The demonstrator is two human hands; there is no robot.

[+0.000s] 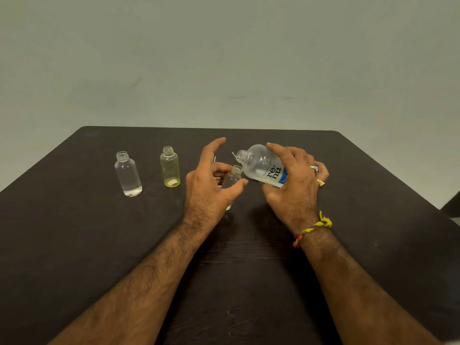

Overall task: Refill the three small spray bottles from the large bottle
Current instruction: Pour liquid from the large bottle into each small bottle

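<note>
My right hand grips the large clear bottle with a "re-nu" label, tipped to the left, its open neck just above the mouth of a small clear bottle. My left hand curls loosely around that small bottle, thumb near its side, fingers spread; whether it touches is unclear. Two more small bottles stand uncapped at the left: a yellowish one and a clear one with a little liquid at its bottom.
Everything sits on a dark wooden table against a pale wall. Thin spray-pump parts lie behind my left hand, mostly hidden. A dark object shows past the table's right edge.
</note>
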